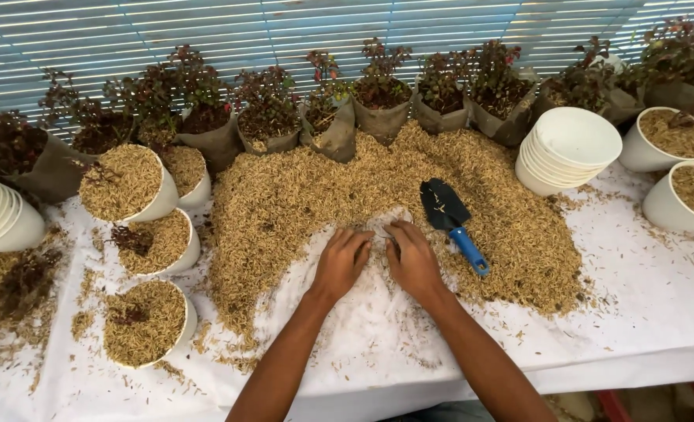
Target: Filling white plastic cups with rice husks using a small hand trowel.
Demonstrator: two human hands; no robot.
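Spreading across the white-covered table [644, 312], a broad mound of rice husk [300, 195] lies just ahead of both hands. White pots [145, 322] filled with husk stand off to the left, a stack of empty pots [570, 148] to the far right. The blue-handled trowel [450, 221] lies just right of the right hand [413, 258], blade pointing away, nearer that hand than the left hand [341, 260]. Both rest palm-down, fingers loosely spread, each grip holding nothing, fingertips touching the husk's edge
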